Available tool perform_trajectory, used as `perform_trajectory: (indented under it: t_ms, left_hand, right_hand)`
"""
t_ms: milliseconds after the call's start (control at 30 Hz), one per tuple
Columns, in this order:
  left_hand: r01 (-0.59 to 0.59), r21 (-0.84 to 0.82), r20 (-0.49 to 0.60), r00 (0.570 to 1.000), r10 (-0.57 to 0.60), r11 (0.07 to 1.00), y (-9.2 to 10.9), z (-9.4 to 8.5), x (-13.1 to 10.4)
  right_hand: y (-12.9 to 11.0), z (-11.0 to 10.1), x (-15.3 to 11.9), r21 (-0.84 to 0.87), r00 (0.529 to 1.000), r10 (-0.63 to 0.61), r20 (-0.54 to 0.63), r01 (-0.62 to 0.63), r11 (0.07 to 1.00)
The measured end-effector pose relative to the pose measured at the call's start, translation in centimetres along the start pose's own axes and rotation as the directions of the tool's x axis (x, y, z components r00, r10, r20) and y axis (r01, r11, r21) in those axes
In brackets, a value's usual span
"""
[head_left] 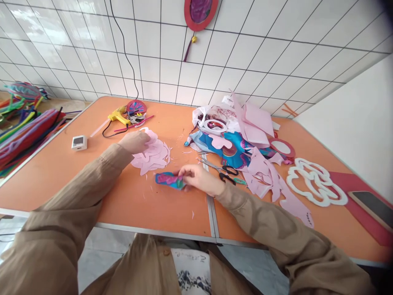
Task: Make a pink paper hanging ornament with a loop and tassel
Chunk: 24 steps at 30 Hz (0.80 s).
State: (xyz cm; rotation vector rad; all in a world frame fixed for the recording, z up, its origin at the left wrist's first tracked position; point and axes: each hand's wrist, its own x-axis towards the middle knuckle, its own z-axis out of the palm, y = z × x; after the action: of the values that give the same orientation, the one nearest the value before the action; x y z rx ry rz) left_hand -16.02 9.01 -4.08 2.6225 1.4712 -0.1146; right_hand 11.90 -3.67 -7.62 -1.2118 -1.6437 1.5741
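Brown jacket hung nearest. Right grip pinched the blue-pink patterned piece, extending left of it. Left grip met pink cutouts; closure not discernible. Scissors lay right of right grip.

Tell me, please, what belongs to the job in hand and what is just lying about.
Likely in the job:
patterned blue piece in the right hand
pink cut-outs at the left hand
perhaps the scissors

Seemingly lying about:
yellow glue gun
pipe cleaners
cloud-shaped white frames
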Motion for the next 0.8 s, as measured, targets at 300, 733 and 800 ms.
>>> perform_trajectory:
  t_ms: [300,733,800]
  left_hand:
    - [0.024,0.094,0.073,0.997,-0.03,0.995,1.6,-2.3,-0.6]
    - [0.095,0.046,0.24,0.965,-0.103,0.994,0.9,-4.6,-0.7]
    - [0.09,0.036,0.251,0.963,-0.096,0.995,1.2,-5.2,-0.6]
  right_hand:
    - [-1.1,1.5,0.8,0.001,0.964,-0.264,0.015,0.264,0.965]
    - [-2.7,-3.8,3.9,-0.489,0.97,-0.165,-0.18,0.057,0.871]
    - [-3.1,-4.2,3.9,-0.62,0.95,-0.3,-0.084,0.186,0.762]
